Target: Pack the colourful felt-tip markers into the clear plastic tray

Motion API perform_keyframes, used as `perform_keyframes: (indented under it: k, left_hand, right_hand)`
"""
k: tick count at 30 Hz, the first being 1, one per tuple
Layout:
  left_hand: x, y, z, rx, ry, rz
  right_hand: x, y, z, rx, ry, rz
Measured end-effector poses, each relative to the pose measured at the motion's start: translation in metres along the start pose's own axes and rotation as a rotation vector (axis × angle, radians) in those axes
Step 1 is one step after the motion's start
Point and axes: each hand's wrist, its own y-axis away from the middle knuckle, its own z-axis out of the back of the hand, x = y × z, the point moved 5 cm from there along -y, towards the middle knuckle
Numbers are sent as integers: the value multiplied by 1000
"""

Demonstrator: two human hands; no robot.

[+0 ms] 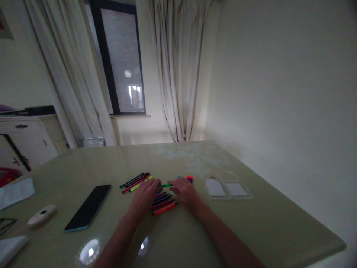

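A green felt-tip marker (pixel 166 185) spans the gap between my two hands, level above the table. My left hand (pixel 145 194) is closed at its left end, and my right hand (pixel 186 192) pinches the right end. Below them lies a row of markers, among them a red marker (pixel 165 209) nearest me, with dark narrow tips pointing right. Left of my left hand is another group, with a yellow marker (pixel 136 186) and a red marker (pixel 131 188) side by side. Small red pieces like marker caps (pixel 190 178) show past my right hand, which partly hides them.
An open clear plastic case (pixel 227 186) with white inserts lies to the right. On the left are a black phone (pixel 88 207), a white computer mouse (pixel 41 215) and a pale cloth or paper (pixel 16 192). The table (pixel 251 230) runs along the right wall.
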Motion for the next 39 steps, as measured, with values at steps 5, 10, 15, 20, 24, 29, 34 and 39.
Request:
perform_keyframes:
  k: [5, 10, 15, 20, 24, 29, 34, 39]
  left_hand:
    - [-29, 3, -5, 52, 7, -43]
    - [-32, 4, -6, 214, -41, 50]
    - [-36, 4, -2, 251, -40, 49]
    - [-39, 4, -15, 231, -24, -2]
    - [-40, 4, -20, 252, -24, -14]
    - [-36, 5, -10, 189, -34, -1]
    - [-30, 3, -20, 61, 48, -49]
    - [3, 2, -26, -43, 118, 76]
  right_hand:
    - [-3, 1, -1, -15, -107, 12]
    - [-10, 0, -2, 55, -286, -99]
    - [-8, 0, 4, 61, -412, -199]
    - [-5, 1, 6, 43, -420, -236]
    - [-7, 3, 5, 28, -437, -241]
    - [-4, 2, 8, 12, -476, -235]
    - [-8, -1, 13, -74, -494, -250]
    - [-45, 5, 32, -311, -341, -458]
